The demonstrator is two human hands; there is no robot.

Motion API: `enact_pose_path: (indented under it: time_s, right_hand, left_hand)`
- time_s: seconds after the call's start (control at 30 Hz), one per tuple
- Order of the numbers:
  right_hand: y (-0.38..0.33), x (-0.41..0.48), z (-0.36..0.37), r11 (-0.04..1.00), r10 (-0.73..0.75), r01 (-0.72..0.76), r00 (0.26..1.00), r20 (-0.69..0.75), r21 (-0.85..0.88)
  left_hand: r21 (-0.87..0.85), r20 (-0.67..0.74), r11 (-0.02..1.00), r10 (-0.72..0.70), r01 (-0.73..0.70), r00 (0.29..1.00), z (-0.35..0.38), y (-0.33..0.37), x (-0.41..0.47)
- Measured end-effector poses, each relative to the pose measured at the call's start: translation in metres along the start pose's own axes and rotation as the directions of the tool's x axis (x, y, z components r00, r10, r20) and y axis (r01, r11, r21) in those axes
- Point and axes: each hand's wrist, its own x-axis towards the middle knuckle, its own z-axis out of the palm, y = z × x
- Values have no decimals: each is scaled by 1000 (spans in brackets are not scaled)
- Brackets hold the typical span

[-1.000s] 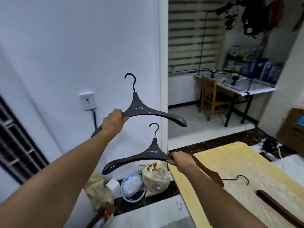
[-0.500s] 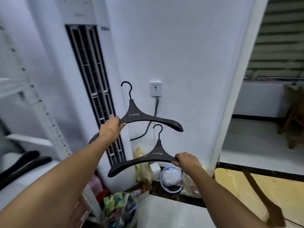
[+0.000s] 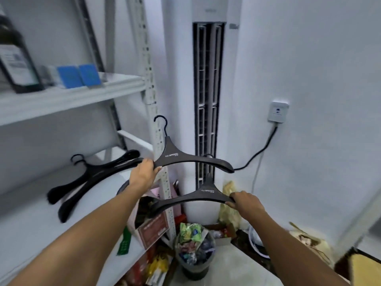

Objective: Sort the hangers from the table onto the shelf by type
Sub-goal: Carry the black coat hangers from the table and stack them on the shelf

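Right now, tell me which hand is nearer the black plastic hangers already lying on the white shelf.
Left. The left hand hovers just right of the black plastic hangers on the white shelf; the right hand is farther right, past the shelf post.

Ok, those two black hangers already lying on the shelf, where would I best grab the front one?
Probably the near arm of the front black hanger, taken from above at the shelf's open front. It lies flat, its hook pointing toward the back, and the other hanger crowds the neck.
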Motion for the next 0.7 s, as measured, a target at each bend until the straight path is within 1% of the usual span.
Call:
enact_pose_path:
  time_s: [0.13,0.33,0.53,0.7]
  right_hand:
    - [-39,13,2,994,-107,107,994,11,-28]
    - [-87,28,8,969,-237,239,971,40,-59]
    - [-126,44,10,944,-316,321,946,70,-76]
    - [-145,55,11,933,-340,346,938,71,-100]
  left_hand:
    - [46,9,993,-105,104,994,-3,-53,-22]
    - [39,-3,968,-248,248,969,-20,-113,-46]
    - [18,-45,934,-355,356,934,-41,-166,-73]
    - [10,-64,907,-420,422,905,-51,-208,-93]
